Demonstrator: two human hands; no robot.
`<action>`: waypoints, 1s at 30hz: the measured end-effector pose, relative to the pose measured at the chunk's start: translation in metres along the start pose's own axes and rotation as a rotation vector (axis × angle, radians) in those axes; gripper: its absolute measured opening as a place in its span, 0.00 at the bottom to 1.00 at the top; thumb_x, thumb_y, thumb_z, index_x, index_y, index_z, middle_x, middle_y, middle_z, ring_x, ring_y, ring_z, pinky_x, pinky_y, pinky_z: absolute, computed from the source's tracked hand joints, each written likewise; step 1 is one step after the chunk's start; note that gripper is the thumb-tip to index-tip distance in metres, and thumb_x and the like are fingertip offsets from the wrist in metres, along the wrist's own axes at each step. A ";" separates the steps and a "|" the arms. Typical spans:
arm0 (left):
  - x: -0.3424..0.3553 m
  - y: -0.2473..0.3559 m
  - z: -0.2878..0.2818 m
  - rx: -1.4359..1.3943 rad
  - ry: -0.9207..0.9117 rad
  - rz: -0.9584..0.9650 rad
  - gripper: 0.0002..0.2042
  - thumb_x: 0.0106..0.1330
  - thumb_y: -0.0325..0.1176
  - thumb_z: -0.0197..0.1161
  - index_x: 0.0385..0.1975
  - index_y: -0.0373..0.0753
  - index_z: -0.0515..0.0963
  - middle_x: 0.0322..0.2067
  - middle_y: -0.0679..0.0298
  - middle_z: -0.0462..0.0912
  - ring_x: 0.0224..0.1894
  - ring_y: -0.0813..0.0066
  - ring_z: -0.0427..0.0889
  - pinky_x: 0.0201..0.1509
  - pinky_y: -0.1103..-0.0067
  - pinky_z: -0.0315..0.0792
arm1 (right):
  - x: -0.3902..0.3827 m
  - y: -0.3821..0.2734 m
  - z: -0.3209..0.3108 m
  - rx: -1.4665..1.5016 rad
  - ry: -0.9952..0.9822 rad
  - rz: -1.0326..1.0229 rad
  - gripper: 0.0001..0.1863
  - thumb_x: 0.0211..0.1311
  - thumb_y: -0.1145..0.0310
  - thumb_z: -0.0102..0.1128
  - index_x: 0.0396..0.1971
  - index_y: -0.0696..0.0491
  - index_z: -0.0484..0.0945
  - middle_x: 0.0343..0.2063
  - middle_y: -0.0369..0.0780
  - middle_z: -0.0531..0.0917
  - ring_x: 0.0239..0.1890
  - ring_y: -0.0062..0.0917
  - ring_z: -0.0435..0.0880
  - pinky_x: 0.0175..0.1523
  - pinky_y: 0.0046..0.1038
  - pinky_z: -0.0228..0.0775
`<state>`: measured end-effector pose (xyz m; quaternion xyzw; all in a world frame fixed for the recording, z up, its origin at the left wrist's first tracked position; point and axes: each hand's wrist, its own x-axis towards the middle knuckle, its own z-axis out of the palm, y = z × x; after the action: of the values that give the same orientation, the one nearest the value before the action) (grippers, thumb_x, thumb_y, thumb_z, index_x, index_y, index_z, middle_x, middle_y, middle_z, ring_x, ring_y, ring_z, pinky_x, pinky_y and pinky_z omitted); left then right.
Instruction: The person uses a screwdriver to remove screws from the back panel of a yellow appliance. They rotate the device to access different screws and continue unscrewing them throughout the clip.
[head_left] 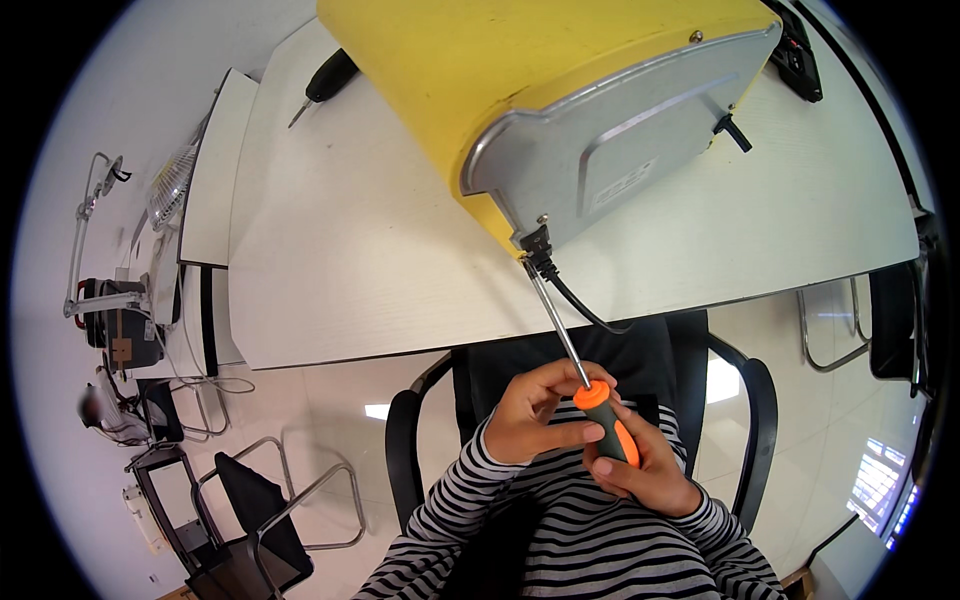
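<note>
Both of my hands are on one screwdriver [612,432] with an orange and dark grey handle and a long metal shaft. My right hand [655,462] wraps the handle from the right. At the top of the handle, the fingers of my left hand [545,415] curl around the base of the shaft. The shaft points up and away, its tip at the lower corner of a yellow machine [420,75] with a grey metal panel [640,130]. Beside the tip, a black power plug [537,241] sits against that corner, and its cord hangs past the table edge.
The machine rests tilted on a white table [330,240]. A black-handled screwdriver [330,76] lies at the far left, and a black case [795,55] at the far right. A black knob [733,132] sticks out of the panel. I sit in a black armchair [405,440]; another chair [265,500] stands left.
</note>
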<state>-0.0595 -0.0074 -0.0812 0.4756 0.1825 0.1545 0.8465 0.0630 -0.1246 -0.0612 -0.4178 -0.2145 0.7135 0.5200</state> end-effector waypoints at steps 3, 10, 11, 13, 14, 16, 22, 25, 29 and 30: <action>0.001 -0.003 0.003 -0.016 0.052 0.024 0.19 0.45 0.23 0.62 0.39 0.32 0.66 0.33 0.59 0.74 0.38 0.73 0.74 0.47 0.77 0.64 | 0.001 0.009 -0.007 -0.331 0.015 -0.222 0.25 0.51 0.70 0.52 0.48 0.59 0.55 0.21 0.36 0.69 0.20 0.13 0.66 0.26 0.13 0.60; 0.006 -0.008 0.009 -0.091 0.097 0.058 0.19 0.45 0.22 0.61 0.38 0.31 0.66 0.31 0.56 0.72 0.36 0.69 0.75 0.43 0.75 0.69 | -0.003 0.002 -0.006 -0.436 0.049 -0.183 0.18 0.54 0.67 0.50 0.41 0.61 0.60 0.21 0.35 0.70 0.19 0.13 0.66 0.25 0.13 0.58; 0.007 -0.008 0.009 -0.082 0.086 0.059 0.19 0.46 0.23 0.61 0.39 0.31 0.65 0.31 0.55 0.72 0.36 0.69 0.74 0.42 0.76 0.69 | -0.004 0.003 -0.006 -0.317 0.038 -0.132 0.17 0.55 0.67 0.49 0.40 0.61 0.61 0.20 0.35 0.70 0.17 0.13 0.65 0.23 0.13 0.57; 0.006 -0.002 0.011 -0.113 0.024 0.076 0.19 0.47 0.25 0.60 0.41 0.30 0.65 0.31 0.54 0.73 0.36 0.70 0.74 0.42 0.77 0.69 | -0.004 0.003 -0.006 -0.052 -0.033 -0.051 0.16 0.57 0.66 0.46 0.40 0.61 0.61 0.20 0.36 0.71 0.15 0.13 0.63 0.21 0.13 0.56; 0.005 0.000 0.012 -0.129 -0.007 0.085 0.19 0.48 0.25 0.59 0.42 0.30 0.65 0.32 0.54 0.73 0.37 0.70 0.74 0.42 0.77 0.69 | -0.004 0.001 -0.006 0.095 -0.095 -0.021 0.17 0.58 0.64 0.44 0.41 0.61 0.60 0.21 0.37 0.70 0.14 0.13 0.62 0.20 0.13 0.55; 0.002 0.003 0.012 -0.140 -0.016 0.024 0.19 0.50 0.26 0.58 0.43 0.29 0.64 0.32 0.53 0.74 0.36 0.70 0.74 0.42 0.77 0.68 | -0.004 0.001 -0.007 0.311 -0.198 0.030 0.18 0.60 0.62 0.39 0.43 0.60 0.58 0.22 0.40 0.70 0.13 0.14 0.60 0.19 0.12 0.54; 0.003 0.004 0.008 -0.010 0.020 0.033 0.19 0.49 0.26 0.60 0.41 0.32 0.65 0.32 0.58 0.75 0.36 0.74 0.74 0.42 0.81 0.66 | -0.001 0.005 -0.012 0.498 -0.263 0.034 0.22 0.61 0.58 0.33 0.47 0.60 0.55 0.23 0.43 0.70 0.14 0.15 0.62 0.19 0.13 0.55; 0.006 0.000 0.012 0.004 0.097 0.082 0.19 0.45 0.23 0.62 0.38 0.34 0.65 0.30 0.57 0.74 0.35 0.73 0.75 0.40 0.80 0.67 | -0.003 -0.002 -0.005 0.285 -0.048 -0.009 0.21 0.59 0.60 0.40 0.45 0.61 0.57 0.23 0.42 0.72 0.15 0.17 0.66 0.22 0.15 0.60; 0.008 -0.004 0.013 -0.024 0.137 0.124 0.19 0.43 0.21 0.62 0.35 0.36 0.64 0.28 0.57 0.72 0.34 0.72 0.75 0.39 0.79 0.69 | -0.004 -0.004 -0.002 -0.548 0.043 -0.194 0.25 0.49 0.70 0.55 0.44 0.62 0.57 0.21 0.38 0.72 0.23 0.17 0.71 0.30 0.16 0.62; 0.008 -0.004 0.013 -0.012 0.140 0.123 0.19 0.43 0.21 0.62 0.35 0.35 0.64 0.28 0.57 0.72 0.35 0.71 0.75 0.40 0.78 0.69 | -0.003 -0.006 -0.001 -0.574 0.050 -0.193 0.24 0.49 0.70 0.55 0.44 0.61 0.57 0.22 0.38 0.72 0.23 0.17 0.71 0.30 0.16 0.62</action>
<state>-0.0464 -0.0157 -0.0801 0.4689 0.2108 0.2404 0.8233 0.0673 -0.1256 -0.0564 -0.5428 -0.4334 0.5603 0.4512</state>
